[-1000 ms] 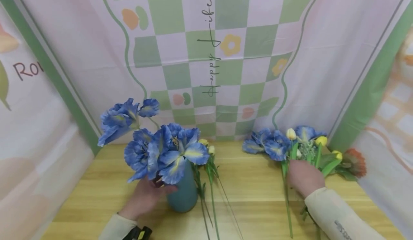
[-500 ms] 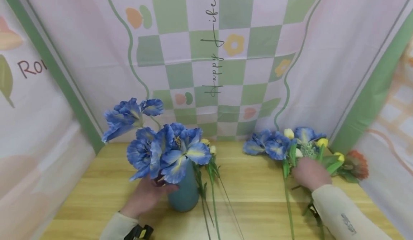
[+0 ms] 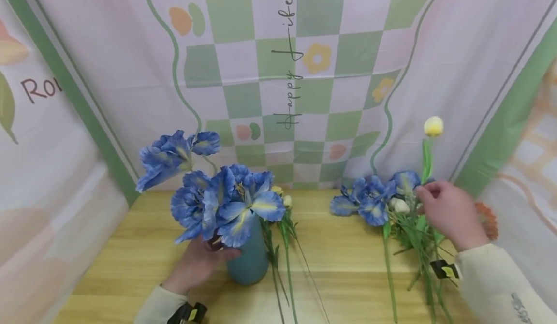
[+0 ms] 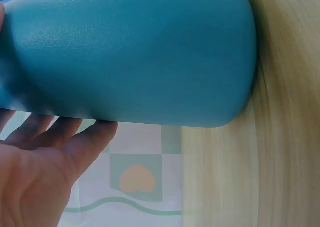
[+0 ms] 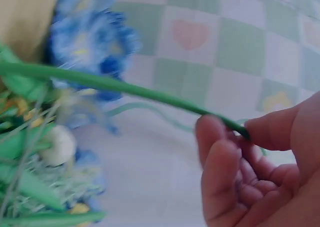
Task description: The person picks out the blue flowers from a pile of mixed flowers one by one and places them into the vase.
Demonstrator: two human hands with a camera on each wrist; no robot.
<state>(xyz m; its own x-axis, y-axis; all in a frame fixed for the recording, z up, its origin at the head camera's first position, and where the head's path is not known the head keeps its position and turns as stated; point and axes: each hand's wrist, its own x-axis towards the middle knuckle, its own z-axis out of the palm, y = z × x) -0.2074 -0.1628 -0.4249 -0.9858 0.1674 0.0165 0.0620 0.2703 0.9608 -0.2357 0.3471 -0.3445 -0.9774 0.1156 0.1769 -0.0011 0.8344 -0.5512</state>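
Note:
My left hand (image 3: pixel 197 265) grips the blue-green vase (image 3: pixel 249 263), which stands upright on the wooden table. In the left wrist view, fingers (image 4: pixel 95 139) lie along the side of the vase (image 4: pixel 150 57). Large blue flowers (image 3: pixel 237 205) spread above the vase's mouth and hide it. At the right, my right hand (image 3: pixel 457 215) pinches the stem of a pale yellow-white tulip (image 3: pixel 433 126), its bloom raised above the pile of flowers. The right wrist view shows the green stem (image 5: pixel 125 87) between thumb and fingertips of the hand (image 5: pixel 250 177).
Under and beside the right hand lies a pile with blue flowers (image 3: pixel 370 200), a white tulip (image 3: pixel 399 205), greenery and an orange flower (image 3: pixel 488 220). Several thin stems (image 3: pixel 287 271) lie right of the vase. A patterned curtain (image 3: pixel 243 87) closes off the back.
My right hand has risen out of the pile and shifted right, lifting the pale tulip by its stem. The left hand has kept its hold on the vase.

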